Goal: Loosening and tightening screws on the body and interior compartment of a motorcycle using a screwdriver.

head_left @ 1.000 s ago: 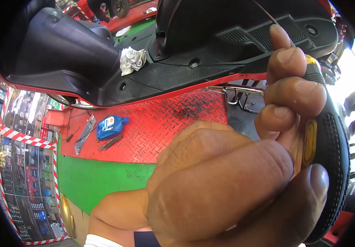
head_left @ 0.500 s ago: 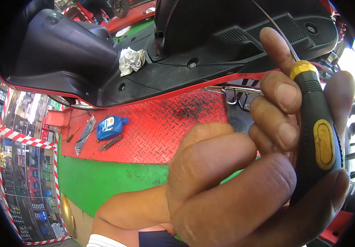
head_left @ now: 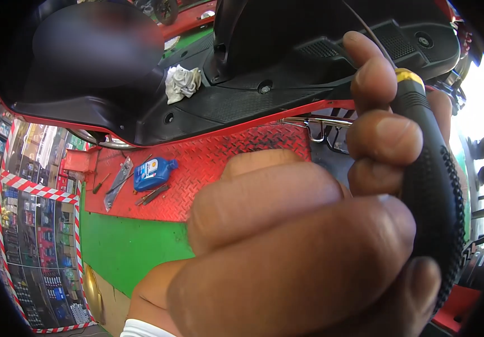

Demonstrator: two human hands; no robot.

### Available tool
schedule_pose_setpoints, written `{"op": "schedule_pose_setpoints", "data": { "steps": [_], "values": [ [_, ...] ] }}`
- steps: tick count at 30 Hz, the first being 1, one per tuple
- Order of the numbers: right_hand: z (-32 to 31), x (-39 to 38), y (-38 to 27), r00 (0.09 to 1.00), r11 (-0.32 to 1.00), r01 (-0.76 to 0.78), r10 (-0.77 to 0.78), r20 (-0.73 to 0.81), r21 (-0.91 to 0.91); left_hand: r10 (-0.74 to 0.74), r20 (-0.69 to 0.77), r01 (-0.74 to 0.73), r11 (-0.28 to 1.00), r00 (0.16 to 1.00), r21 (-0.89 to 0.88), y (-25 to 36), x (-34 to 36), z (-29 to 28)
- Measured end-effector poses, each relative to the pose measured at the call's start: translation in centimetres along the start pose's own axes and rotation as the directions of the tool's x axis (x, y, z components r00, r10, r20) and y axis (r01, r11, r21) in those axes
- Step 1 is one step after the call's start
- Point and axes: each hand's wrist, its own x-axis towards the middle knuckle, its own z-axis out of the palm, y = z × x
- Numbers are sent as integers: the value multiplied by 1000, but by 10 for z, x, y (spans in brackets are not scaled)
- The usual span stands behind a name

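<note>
A screwdriver (head_left: 435, 191) with a thick black handle and a yellow collar stands slanted at the right. Its thin metal shaft runs up to the left, in front of the black plastic of a scooter (head_left: 287, 90); the tip is out of the frame. My right hand (head_left: 387, 137) is closed round the handle, its fingers curled on the left side and one finger up beside the shaft. My left hand (head_left: 292, 247), large and close to the camera, is closed at the handle's lower part, which it partly hides.
A crumpled white cloth (head_left: 183, 84) lies on the scooter's footboard. On the red tread-plate platform (head_left: 197, 191) below are a blue bottle (head_left: 153, 173), a clear plastic bag (head_left: 119, 184) and small tools. Stocked shelves (head_left: 45, 236) framed in red-and-white tape stand at the left, beside the green floor (head_left: 135, 247).
The handle has turned, so its yellow inlay no longer shows. My left hand looks larger and reaches farther left. My right fingers have shifted round the handle. Platform things have not visibly moved.
</note>
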Motion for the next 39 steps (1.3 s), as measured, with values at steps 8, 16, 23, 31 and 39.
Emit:
{"op": "schedule_pose_setpoints", "data": {
  "steps": [8, 16, 23, 31, 39],
  "values": [
    [18, -13, 11, 998, 999, 42, -41, -53, 5, 18, -18, -19, 1000, 1000, -17, 14, -2, -5],
    [24, -9, 9, 999, 997, -14, 11, -45, -73, 14, -24, -13, 1000, 1000, 17, 7, 2, -15],
    [25, -6, 3, 998, 985, -29, 20, -53, -170, 22, -30, -22, 1000, 999, 5, 19, -17, -42],
    [23, -6, 9, 999, 993, -44, 42, -20, -107, 23, -38, -22, 999, 999, 28, 8, 0, -10],
    [23, -7, 3, 997, 991, -72, 75, 19, -116, 35, -45, -33, 999, 998, 35, 19, -4, -15]
  ]
}}
